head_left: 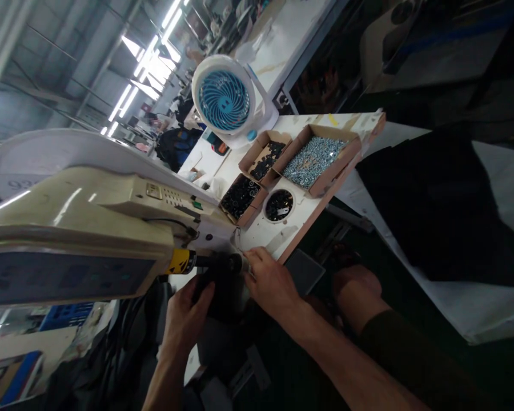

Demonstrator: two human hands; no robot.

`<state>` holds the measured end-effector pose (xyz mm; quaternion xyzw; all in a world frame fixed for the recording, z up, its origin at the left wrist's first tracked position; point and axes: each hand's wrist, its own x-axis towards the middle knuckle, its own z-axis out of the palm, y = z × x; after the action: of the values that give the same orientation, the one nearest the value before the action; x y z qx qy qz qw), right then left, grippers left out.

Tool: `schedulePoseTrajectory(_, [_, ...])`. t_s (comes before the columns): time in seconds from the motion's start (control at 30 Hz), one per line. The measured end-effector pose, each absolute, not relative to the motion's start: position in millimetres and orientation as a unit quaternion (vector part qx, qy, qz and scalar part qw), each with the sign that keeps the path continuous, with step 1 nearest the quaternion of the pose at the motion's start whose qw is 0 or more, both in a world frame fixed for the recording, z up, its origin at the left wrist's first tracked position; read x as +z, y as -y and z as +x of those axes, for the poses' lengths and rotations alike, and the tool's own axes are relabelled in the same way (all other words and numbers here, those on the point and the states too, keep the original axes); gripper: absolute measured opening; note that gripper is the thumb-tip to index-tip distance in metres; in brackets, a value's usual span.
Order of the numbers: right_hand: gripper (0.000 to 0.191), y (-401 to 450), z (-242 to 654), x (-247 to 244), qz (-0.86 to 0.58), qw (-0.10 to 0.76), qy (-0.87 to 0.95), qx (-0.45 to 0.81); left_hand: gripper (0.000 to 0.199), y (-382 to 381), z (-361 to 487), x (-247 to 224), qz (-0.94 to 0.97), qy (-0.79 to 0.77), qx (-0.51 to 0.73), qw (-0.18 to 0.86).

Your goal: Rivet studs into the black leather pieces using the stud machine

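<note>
Under the head of a cream-coloured machine point(111, 205), a piece of black fabric point(225, 291) lies beside a dark cylindrical tool part. My left hand point(186, 311) grips the near left edge of this fabric between thumb and fingers. On the other side of the tool, my right hand point(268, 279) has its fingers curled at a small pale part by the machine; whatever is between the fingertips is hidden. A yellow and black warning label point(180, 261) wraps the machine's shaft above my left hand.
Cardboard boxes of silver pieces point(314, 160) and black pieces point(240, 197) stand beyond my right hand, with a round cup point(279, 205). A white fan point(225, 100) stands behind. Black fabric sheets point(441, 200) lie at the right.
</note>
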<state>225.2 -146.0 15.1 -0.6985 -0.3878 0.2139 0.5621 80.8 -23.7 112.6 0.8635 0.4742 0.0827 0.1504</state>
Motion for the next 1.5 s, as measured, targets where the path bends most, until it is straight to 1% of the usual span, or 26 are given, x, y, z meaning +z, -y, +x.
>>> schedulePoseTrajectory(0.13, [0.034, 135.0, 238.3, 29.3, -0.734, 0.459, 0.463, 0.191, 0.042, 21.9, 78.3, 113.5, 0.868, -0.465, 0.069, 0.160])
schedulePoseTrajectory(0.2, [0.031, 130.3, 244.3, 32.1, -0.735, 0.433, 0.489, 0.181, 0.043, 21.6, 77.5, 113.4, 0.870, -0.463, 0.070, 0.158])
schedulePoseTrajectory(0.3, [0.028, 126.0, 252.0, 32.4, -0.728, 0.420, 0.511, 0.182, 0.044, 22.1, 77.3, 112.4, 0.871, -0.463, 0.074, 0.150])
schedulePoseTrajectory(0.53, [0.031, 128.7, 253.0, 36.1, -0.733, 0.417, 0.505, 0.181, 0.044, 28.1, 79.8, 111.7, 0.863, -0.460, 0.103, 0.178])
schedulePoseTrajectory(0.77, [0.035, 128.9, 257.5, 31.6, -0.721, 0.443, 0.494, 0.199, 0.047, 34.9, 81.9, 112.0, 0.865, -0.466, 0.110, 0.153])
schedulePoseTrajectory(0.83, [0.033, 127.5, 257.2, 30.3, -0.722, 0.448, 0.490, 0.194, 0.047, 35.7, 82.1, 111.1, 0.869, -0.464, 0.112, 0.126])
schedulePoseTrajectory(0.9, [0.027, 125.5, 254.8, 29.3, -0.727, 0.451, 0.484, 0.186, 0.045, 36.1, 82.3, 110.0, 0.873, -0.462, 0.115, 0.102])
schedulePoseTrajectory(1.0, [0.021, 121.7, 250.2, 27.9, -0.736, 0.458, 0.465, 0.178, 0.043, 35.6, 82.4, 108.3, 0.873, -0.465, 0.119, 0.086])
schedulePoseTrajectory(1.13, [0.020, 118.3, 248.0, 27.4, -0.743, 0.463, 0.449, 0.177, 0.044, 32.2, 80.7, 106.1, 0.871, -0.470, 0.128, 0.072])
schedulePoseTrajectory(1.33, [0.018, 121.6, 251.5, 27.6, -0.734, 0.472, 0.462, 0.160, 0.047, 26.3, 76.3, 103.2, 0.863, -0.475, 0.155, 0.079])
schedulePoseTrajectory(1.5, [0.018, 125.1, 253.0, 23.7, -0.722, 0.483, 0.471, 0.155, 0.048, 33.3, 80.4, 105.8, 0.855, -0.488, 0.162, 0.065])
